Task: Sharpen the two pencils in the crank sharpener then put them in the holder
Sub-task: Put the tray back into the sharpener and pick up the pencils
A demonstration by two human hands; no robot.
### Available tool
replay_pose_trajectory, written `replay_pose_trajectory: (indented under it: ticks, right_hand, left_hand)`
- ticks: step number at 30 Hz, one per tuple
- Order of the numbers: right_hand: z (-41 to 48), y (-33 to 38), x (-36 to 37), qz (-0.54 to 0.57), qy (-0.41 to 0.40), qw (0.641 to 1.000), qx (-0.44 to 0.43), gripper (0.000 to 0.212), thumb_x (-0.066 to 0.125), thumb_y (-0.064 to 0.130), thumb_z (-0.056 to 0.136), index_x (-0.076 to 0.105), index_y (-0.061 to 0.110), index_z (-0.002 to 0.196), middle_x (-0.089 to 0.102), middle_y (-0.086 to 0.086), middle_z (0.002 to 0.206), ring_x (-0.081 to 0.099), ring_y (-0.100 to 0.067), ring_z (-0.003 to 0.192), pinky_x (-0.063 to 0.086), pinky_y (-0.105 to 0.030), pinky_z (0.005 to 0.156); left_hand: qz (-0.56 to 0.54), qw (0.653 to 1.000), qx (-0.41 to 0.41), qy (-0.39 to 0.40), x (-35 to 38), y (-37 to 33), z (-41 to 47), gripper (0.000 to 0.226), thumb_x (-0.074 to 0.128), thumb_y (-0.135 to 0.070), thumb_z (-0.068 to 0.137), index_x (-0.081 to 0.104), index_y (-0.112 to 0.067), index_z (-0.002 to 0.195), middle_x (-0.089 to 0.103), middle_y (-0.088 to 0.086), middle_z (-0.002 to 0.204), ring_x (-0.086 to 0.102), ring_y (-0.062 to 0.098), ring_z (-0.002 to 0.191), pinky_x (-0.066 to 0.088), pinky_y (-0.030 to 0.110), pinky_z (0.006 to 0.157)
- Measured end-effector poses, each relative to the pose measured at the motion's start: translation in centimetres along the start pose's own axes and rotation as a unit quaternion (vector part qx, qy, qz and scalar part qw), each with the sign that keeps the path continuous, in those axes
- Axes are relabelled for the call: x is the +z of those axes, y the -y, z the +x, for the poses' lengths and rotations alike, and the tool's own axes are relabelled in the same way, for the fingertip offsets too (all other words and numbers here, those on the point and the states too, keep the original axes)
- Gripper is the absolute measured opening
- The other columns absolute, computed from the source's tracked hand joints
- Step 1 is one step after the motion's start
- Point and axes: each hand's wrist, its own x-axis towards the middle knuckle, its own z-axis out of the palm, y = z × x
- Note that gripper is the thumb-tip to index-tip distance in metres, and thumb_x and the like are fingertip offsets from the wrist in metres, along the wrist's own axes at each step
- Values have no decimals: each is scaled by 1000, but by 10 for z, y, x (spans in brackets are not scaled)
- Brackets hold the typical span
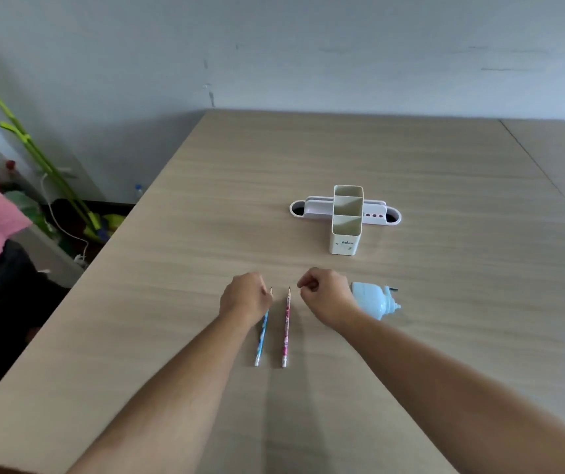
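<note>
Pencils: two, side by side on the table, tips pointing away from us, white ends toward us; neither is in the sharpener or the holder.
Blue pencil point(261, 336): left of the pair; our left hand covers part of its upper shaft, and the tip shows just past the knuckles.
Pink pencil point(286, 328): right of the pair, lying free between our two hands, touched by neither.
Left hand point(245, 297): we hold it curled in a loose fist, knuckles up, over the blue pencil; whether the fingers grip the pencil we cannot tell.
Right hand point(327, 295): we hold it curled as well, thumb against the bent forefinger, nothing visible between them; it sits just right of the pink pencil's tip.
Sharpener point(375, 301): pale blue, on the table just right of our right hand, partly hidden by the wrist; a dark part projects at its far right.
Holder point(345, 218): white, beyond the hands, well apart from the pencils; three upright square compartments in a row over a long low tray with rounded ends; all compartments appear empty.
Table point(445, 186): light wood grain, with a seam at far right.
Wall point(308, 46): grey, scuffed.
Floor clutter point(39, 155): green poles, a white cable and pink fabric to the left of the table.
</note>
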Motion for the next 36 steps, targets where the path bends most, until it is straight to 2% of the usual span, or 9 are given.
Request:
replay_pose_trajectory:
  ticks: [7, 14, 17, 19, 21, 25, 29, 32, 36]
  right_hand:
    - [1, -27, 58, -87, 52, 990, 101, 15, 58, 21, 82, 63, 8, 76, 62, -4, 72, 59, -23, 69, 47, -27, 62]
    - [15, -20, 77, -214, 102, 960, 149, 22, 54, 23, 86, 56, 3, 95, 60, -14, 92, 57, -26, 78, 42, -27, 66]
    - [18, -14, 73, -203, 107, 960, 158, 23, 57, 21, 82, 47, 6, 68, 49, -3, 67, 54, -20, 63, 39, -23, 54]
    - [22, -6, 63, -154, 79, 971, 167, 33, 61, 19, 76, 37, 11, 55, 41, -1, 54, 42, -13, 46, 30, -22, 39]
    - [32, 6, 43, -97, 35, 983, 154, 28, 62, 16, 70, 45, 5, 51, 45, -3, 48, 41, -15, 41, 31, -19, 38]
    - [62, 33, -18, 6, -70, 993, 100, 19, 61, 12, 68, 63, -7, 65, 56, -13, 55, 50, -23, 51, 43, -28, 51]
    - [91, 37, -86, 13, -179, 982, 66, 17, 61, 13, 74, 63, 0, 63, 62, -12, 50, 58, -12, 46, 49, -22, 49]
    - [107, 25, -120, 37, -242, 967, 67, 13, 60, 15, 75, 65, 4, 72, 72, -17, 70, 68, -29, 68, 57, -38, 67]
    - [121, 1, -134, 76, -275, 956, 63, 7, 59, 16, 77, 63, 11, 72, 71, -12, 72, 67, -28, 71, 54, -33, 66]
  left_hand:
    - [48, 997, -18, 62, 37, 46, -4, 30, 67, -41, 78, 63, -11, 84, 70, 6, 93, 65, 29, 89, 50, 32, 69]
    - [72, 993, -25, 92, 39, 37, 2, 19, 64, -23, 82, 60, -6, 90, 67, 13, 103, 64, 34, 95, 44, 30, 66]
    - [50, 992, -36, 113, 30, 38, -1, 15, 64, -19, 79, 55, -7, 77, 67, 14, 96, 65, 33, 90, 42, 29, 62]
    - [12, 992, -46, 114, 21, 39, 2, 25, 64, -18, 76, 48, -9, 59, 63, 14, 77, 64, 34, 80, 39, 26, 55]
    - [-26, 993, -45, 104, 5, 30, 8, 28, 65, -18, 74, 47, -10, 53, 57, 12, 66, 63, 33, 75, 39, 27, 53]
    - [-126, 991, -11, 38, -36, -18, 35, 13, 67, -14, 72, 66, -2, 69, 72, 20, 79, 69, 31, 72, 56, 37, 68]
    - [-194, 979, 49, -27, -57, -81, 62, 20, 66, -12, 71, 56, -11, 54, 73, 18, 73, 64, 29, 63, 54, 34, 64]
    - [-227, 969, 75, -53, -54, -123, 80, 14, 68, -13, 72, 59, -11, 60, 71, 13, 72, 66, 27, 67, 48, 31, 58]
    - [-273, 957, 70, -71, -33, -156, 98, 11, 68, -11, 72, 62, -10, 62, 65, 8, 66, 58, 23, 62, 43, 25, 57]
